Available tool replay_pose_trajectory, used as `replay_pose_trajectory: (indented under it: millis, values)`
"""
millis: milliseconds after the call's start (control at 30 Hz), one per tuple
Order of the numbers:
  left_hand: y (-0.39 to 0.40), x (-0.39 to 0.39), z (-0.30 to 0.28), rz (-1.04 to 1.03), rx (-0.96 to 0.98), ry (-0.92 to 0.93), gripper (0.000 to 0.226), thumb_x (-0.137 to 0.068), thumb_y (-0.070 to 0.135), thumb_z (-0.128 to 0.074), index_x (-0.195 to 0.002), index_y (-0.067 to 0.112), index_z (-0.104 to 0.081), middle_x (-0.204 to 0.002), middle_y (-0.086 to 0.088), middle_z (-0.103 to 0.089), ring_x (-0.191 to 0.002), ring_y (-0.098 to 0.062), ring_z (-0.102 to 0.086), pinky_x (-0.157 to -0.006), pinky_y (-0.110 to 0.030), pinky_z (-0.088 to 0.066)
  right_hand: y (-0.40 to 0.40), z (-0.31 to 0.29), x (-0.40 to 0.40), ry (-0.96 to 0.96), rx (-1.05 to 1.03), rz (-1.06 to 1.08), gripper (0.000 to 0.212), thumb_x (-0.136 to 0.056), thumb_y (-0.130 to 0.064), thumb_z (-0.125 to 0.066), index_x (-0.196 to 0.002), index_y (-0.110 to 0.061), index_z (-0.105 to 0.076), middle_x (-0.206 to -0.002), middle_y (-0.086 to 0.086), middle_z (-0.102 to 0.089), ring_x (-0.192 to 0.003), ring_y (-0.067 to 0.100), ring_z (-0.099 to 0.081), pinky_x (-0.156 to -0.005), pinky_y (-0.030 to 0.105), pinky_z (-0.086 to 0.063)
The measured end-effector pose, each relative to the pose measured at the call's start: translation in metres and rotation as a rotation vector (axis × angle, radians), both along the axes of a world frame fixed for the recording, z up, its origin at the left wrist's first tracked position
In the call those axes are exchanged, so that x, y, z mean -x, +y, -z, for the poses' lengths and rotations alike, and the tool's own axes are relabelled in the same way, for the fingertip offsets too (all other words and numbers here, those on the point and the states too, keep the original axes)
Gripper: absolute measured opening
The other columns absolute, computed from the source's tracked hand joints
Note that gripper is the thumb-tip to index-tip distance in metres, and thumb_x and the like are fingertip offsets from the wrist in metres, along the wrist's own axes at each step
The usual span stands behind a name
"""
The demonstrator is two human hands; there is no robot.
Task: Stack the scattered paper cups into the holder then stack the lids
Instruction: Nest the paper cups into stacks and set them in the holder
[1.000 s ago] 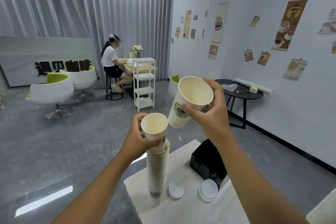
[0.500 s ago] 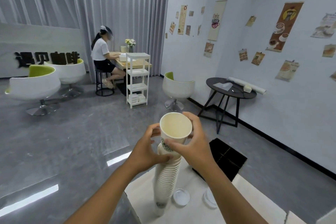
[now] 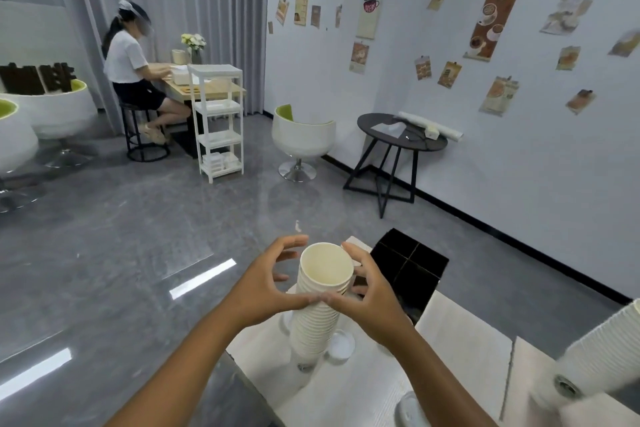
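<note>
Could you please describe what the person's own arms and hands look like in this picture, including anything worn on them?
Both forearms are bare as far as the frame shows, with no sleeves, gloves or watch visible. The left hand and right hand carry no rings or bracelets that can be made out, and the fingers show no markings. Both are slightly motion-blurred, so fine detail cannot be told.

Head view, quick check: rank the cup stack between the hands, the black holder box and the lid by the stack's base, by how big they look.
1. Cup stack, tallest, but nearest the camera.
2. Black holder box: looks close to the stack in area and sits farther back, so this order is unsure.
3. Lid, clearly smallest, partly hidden by the stack.
</note>
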State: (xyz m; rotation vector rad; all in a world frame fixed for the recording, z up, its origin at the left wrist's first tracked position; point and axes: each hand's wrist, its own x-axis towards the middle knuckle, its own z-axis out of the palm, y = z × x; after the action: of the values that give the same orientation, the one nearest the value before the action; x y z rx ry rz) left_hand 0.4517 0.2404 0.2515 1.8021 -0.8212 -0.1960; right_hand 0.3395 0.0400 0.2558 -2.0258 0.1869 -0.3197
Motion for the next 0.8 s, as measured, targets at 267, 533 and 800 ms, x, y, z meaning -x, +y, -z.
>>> replay_pose_trajectory:
  millis: [267,533,800]
  values:
    - [-0.006,-0.013,0.008,0.043,0.044,0.047,0.063,-0.076,0.031,-0.092,-0.131,0.040,-0.062,-0.138,0.023,-0.061,-0.130,-0.002,-0.057,-0.093,-0.034,-0.058,0.003,0.010,-0.003,-0.038,0.013,0.081,0.074,-0.075,-0.052,-0.082,-0.140,-0.045,-0.048,-0.138,-0.027,-0.053,-0.126,0.002,-0.055,-0.097,0.036,-0.056]
    - [-0.010,-0.019,0.017,0.023,0.092,0.094,0.053,-0.081,0.019,-0.087,-0.125,0.040,-0.066,-0.131,0.019,-0.065,-0.127,-0.003,-0.058,-0.091,-0.035,-0.060,0.006,0.019,-0.011,-0.034,-0.069,0.105,0.064,-0.079,-0.039,-0.084,-0.133,-0.049,-0.052,-0.134,-0.025,-0.057,-0.123,0.004,-0.057,-0.092,0.030,-0.058]
    - [-0.014,-0.015,0.034,0.038,0.074,0.151,0.059,-0.079,0.020,-0.088,-0.127,0.044,-0.062,-0.133,0.020,-0.062,-0.125,-0.002,-0.057,-0.090,-0.030,-0.059,0.007,0.040,-0.007,0.001,-0.193,0.090,0.068,-0.077,-0.038,-0.084,-0.136,-0.044,-0.051,-0.135,-0.025,-0.057,-0.122,-0.001,-0.055,-0.090,0.028,-0.057]
